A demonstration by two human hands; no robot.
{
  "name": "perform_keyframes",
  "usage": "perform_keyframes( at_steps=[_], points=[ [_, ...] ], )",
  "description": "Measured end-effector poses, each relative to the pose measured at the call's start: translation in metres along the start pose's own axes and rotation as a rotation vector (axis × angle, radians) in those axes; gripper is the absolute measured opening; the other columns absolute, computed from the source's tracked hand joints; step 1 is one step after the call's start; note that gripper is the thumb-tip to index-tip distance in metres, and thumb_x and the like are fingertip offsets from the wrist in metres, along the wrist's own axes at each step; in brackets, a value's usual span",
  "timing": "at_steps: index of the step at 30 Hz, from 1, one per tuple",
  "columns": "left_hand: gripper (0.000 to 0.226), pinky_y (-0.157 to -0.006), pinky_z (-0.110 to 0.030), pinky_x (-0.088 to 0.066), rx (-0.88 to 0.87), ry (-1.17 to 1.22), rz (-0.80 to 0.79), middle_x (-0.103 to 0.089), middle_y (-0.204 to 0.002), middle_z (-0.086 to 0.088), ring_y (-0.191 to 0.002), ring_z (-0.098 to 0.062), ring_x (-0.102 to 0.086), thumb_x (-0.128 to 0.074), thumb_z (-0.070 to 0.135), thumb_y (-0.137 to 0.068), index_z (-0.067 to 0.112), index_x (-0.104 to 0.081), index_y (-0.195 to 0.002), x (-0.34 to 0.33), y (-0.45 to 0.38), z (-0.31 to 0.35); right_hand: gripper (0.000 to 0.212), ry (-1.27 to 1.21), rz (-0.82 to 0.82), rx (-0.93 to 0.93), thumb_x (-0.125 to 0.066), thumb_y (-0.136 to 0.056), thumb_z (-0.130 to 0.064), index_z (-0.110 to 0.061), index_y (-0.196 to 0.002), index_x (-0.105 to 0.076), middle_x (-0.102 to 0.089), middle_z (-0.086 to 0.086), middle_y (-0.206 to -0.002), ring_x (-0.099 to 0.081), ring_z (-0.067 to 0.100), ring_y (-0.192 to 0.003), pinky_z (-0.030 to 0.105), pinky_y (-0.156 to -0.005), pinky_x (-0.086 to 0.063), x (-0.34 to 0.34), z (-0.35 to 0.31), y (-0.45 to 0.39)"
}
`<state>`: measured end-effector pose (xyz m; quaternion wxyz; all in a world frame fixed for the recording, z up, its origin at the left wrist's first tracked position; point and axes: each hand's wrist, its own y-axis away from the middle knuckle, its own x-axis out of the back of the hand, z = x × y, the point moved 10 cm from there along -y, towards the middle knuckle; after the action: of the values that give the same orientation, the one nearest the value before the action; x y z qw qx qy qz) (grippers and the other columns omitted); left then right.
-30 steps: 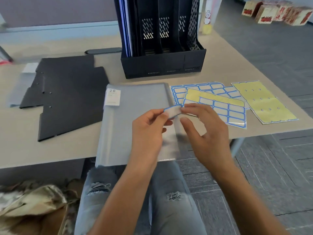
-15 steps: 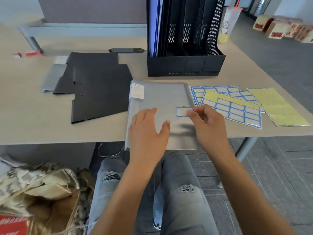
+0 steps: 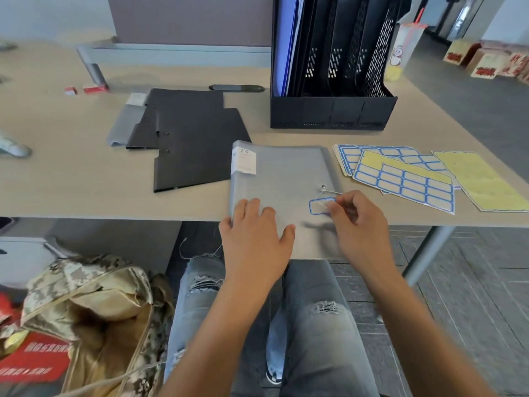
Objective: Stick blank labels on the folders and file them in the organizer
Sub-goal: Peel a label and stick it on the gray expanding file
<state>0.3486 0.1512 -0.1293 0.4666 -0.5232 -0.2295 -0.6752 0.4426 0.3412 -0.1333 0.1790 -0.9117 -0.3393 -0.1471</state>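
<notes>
A translucent grey folder [image 3: 280,179] lies at the table's near edge, hanging partly over it. My left hand [image 3: 254,242] rests flat on its lower left part with fingers spread. A blank blue-bordered label [image 3: 319,206] sits on the folder's lower right; my right hand [image 3: 360,224] pinches its right end with thumb and fingertips. Sheets of blue-bordered labels [image 3: 400,179] lie right of the folder. The black organizer [image 3: 332,110] stands upright behind it, with blue folders [image 3: 286,44] in its left slot.
Flat black folders [image 3: 194,138] overlap a grey folder [image 3: 123,127] at the left. Yellow backing sheets [image 3: 481,181] lie at the far right. A drink cup [image 3: 403,50] stands behind the organizer. A camouflage bag [image 3: 86,305] sits on the floor by my knees.
The label was held up between both hands; now it lies on the folder's lower right. My left hand has let go and pressed flat on the folder. The view has shifted left.
</notes>
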Motion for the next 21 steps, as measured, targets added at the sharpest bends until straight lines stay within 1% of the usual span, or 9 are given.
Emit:
perform_keyframes(
  at_steps=[1,4,5,7,10,16,18,20,21],
  points=[
    [0.049,-0.109,-0.046,-0.032,0.033,0.052,0.012,-0.046,-0.145,0.001,-0.141,-0.020,-0.033,-0.049,0.056,-0.095,0.022,-0.061,-0.128,0.005,-0.001,-0.004,0.011,-0.016,0.009,0.003,-0.067,-0.101,-0.024,-0.023,-0.089,-0.066,-0.075,-0.008,-0.089,-0.073,0.008,-0.089,0.025,-0.080,-0.053,0.003,-0.001,0.000],
    [0.054,-0.104,-0.044,-0.039,0.146,0.134,0.032,-0.045,-0.143,-0.006,-0.133,-0.026,-0.037,-0.054,0.053,-0.094,0.016,-0.053,-0.133,0.018,-0.014,-0.018,0.008,0.019,0.042,0.026,-0.065,-0.102,-0.024,-0.020,-0.096,-0.067,-0.072,-0.011,-0.095,-0.066,0.005,-0.087,0.009,-0.073,-0.044,0.011,-0.005,-0.009],
    [0.054,-0.100,-0.043,-0.040,0.178,0.138,0.020,-0.048,-0.137,-0.008,-0.128,-0.028,-0.040,-0.055,0.054,-0.094,0.014,-0.052,-0.131,0.019,-0.021,-0.021,0.008,0.059,0.034,0.036,-0.063,-0.102,-0.025,-0.020,-0.098,-0.066,-0.070,-0.011,-0.095,-0.060,0.008,-0.082,0.011,-0.069,-0.040,0.010,-0.007,-0.014],
    [0.053,-0.094,-0.043,-0.042,0.240,0.159,-0.023,-0.052,-0.125,-0.010,-0.118,-0.030,-0.047,-0.055,0.054,-0.093,0.012,-0.050,-0.125,0.020,-0.039,-0.025,0.008,0.141,0.003,0.042,-0.061,-0.104,-0.026,-0.019,-0.100,-0.063,-0.065,-0.010,-0.094,-0.051,0.007,-0.083,0.023,-0.070,-0.035,0.003,-0.007,-0.026],
    [0.051,-0.087,-0.041,-0.039,0.297,0.138,-0.062,-0.058,-0.118,-0.011,-0.114,-0.031,-0.050,-0.053,0.054,-0.094,0.010,-0.049,-0.121,0.017,-0.062,-0.028,0.009,0.209,-0.036,0.032,-0.058,-0.106,-0.026,-0.020,-0.100,-0.058,-0.065,-0.007,-0.095,-0.057,0.015,-0.091,0.029,-0.076,-0.034,-0.012,0.001,-0.040],
    [0.052,-0.096,-0.044,-0.043,0.433,0.258,0.003,-0.053,-0.127,-0.015,-0.118,-0.034,-0.048,-0.061,0.047,-0.093,0.006,-0.048,-0.122,0.014,-0.082,-0.048,0.010,0.356,0.076,0.160,-0.059,-0.103,-0.020,-0.021,-0.094,-0.054,-0.055,-0.010,-0.078,-0.054,0.024,-0.077,0.035,-0.070,-0.033,-0.020,0.000,-0.032],
    [0.050,-0.084,-0.035,-0.045,0.446,0.358,0.048,-0.049,-0.128,-0.011,-0.105,-0.028,-0.053,-0.065,0.040,-0.092,0.008,-0.048,-0.127,0.015,-0.085,-0.047,0.010,0.360,0.091,0.163,-0.058,-0.103,-0.021,-0.020,-0.094,-0.055,-0.056,-0.008,-0.077,-0.054,0.025,-0.076,0.036,-0.069,-0.033,-0.020,0.001,-0.033],
    [0.048,-0.064,-0.021,-0.037,0.434,0.487,0.107,-0.043,-0.125,-0.002,-0.083,-0.014,-0.052,-0.068,0.032,-0.092,0.016,-0.046,-0.132,0.017,-0.084,-0.043,0.010,0.345,0.098,0.156,-0.058,-0.104,-0.022,-0.020,-0.095,-0.055,-0.059,-0.006,-0.078,-0.055,0.026,-0.076,0.037,-0.068,-0.033,-0.018,0.002,-0.033],
    [0.048,-0.059,-0.017,-0.032,0.418,0.538,0.141,-0.040,-0.122,0.002,-0.077,-0.008,-0.049,-0.068,0.029,-0.091,0.020,-0.045,-0.133,0.019,-0.085,-0.042,0.008,0.322,0.101,0.155,-0.058,-0.104,-0.023,-0.020,-0.097,-0.056,-0.061,-0.005,-0.083,-0.056,0.025,-0.080,0.036,-0.070,-0.034,-0.017,0.002,-0.033]
  ],
)
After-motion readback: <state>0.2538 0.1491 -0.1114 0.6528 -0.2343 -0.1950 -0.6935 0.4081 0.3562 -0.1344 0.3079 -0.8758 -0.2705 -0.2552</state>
